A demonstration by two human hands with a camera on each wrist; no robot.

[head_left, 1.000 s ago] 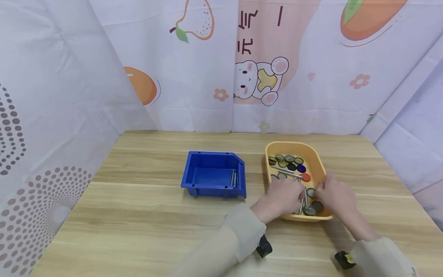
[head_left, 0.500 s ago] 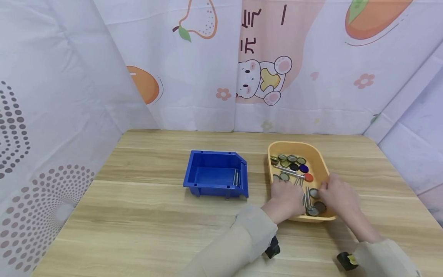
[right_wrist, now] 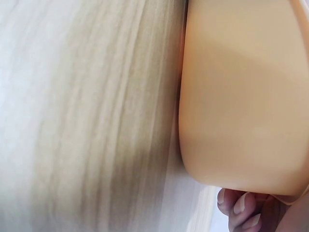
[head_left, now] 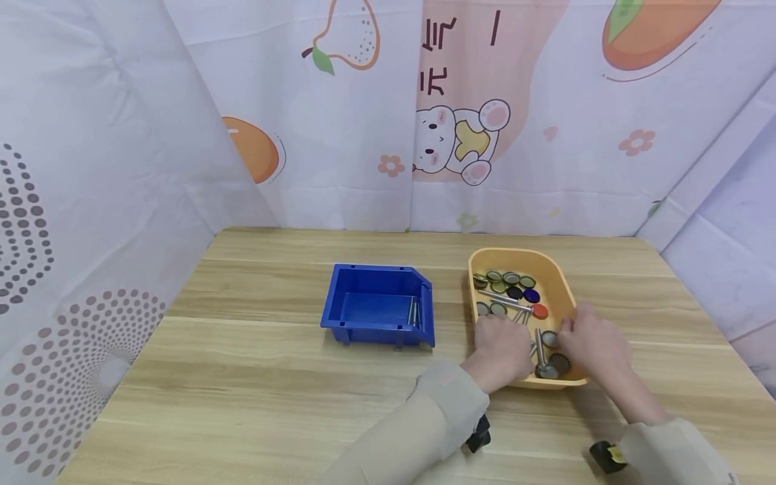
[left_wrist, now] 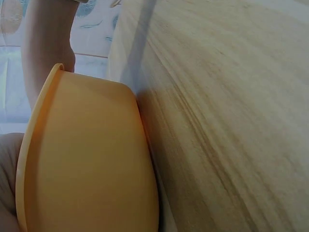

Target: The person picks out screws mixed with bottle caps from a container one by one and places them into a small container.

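An orange-yellow tray (head_left: pixel 515 250) on the table's right side holds several bottle caps and long silver bolts. My left hand (head_left: pixel 502 347) reaches over the tray's near left part, knuckles up. Its fingertips are hidden, so I cannot see whether they pinch anything. Nearest to it lies a bolt (head_left: pixel 541 347) with bottle caps (head_left: pixel 559 364) around its near end. My right hand (head_left: pixel 597 343) grips the tray's right wall; in the right wrist view its curled fingers (right_wrist: pixel 240 203) show at the tray's outside. A red cap (head_left: pixel 539 311) and a dark blue cap (head_left: pixel 531 295) lie farther back.
A blue bin (head_left: pixel 345 333) stands left of the tray, with a few silver bolts (head_left: pixel 413 311) at its right end. Both stand on a wooden table (head_left: pixel 254 391). A printed white curtain (head_left: pixel 339 168) hangs behind the table's far edge.
My left hand has drawn slightly nearer to me inside the tray, and the bolts beside it have shifted a little. My right hand keeps its grip on the tray wall.
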